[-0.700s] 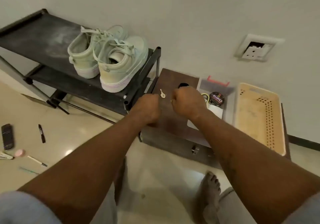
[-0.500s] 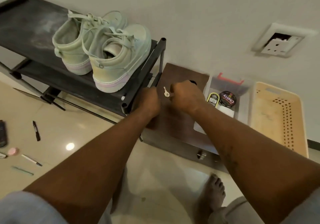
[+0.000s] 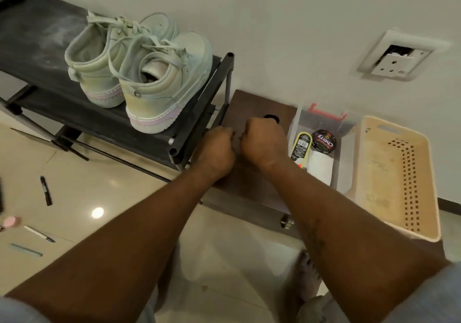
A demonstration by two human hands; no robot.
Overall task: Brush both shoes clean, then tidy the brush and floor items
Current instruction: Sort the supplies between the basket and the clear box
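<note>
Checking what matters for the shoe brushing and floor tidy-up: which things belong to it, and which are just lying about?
Job: pair of shoes, black marker, white pen, teal pen on the floor.
Lying about: polish tin, beige basket, wall socket.

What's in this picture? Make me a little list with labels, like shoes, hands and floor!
shoes: two, side by side on the rack
left hand: curled over the brown stand, grip hidden
right hand: curled beside it, grip hidden
bin: clear, holds a polish tin
basket: beige, right of the bin
floor: marker and pen at the left
</note>
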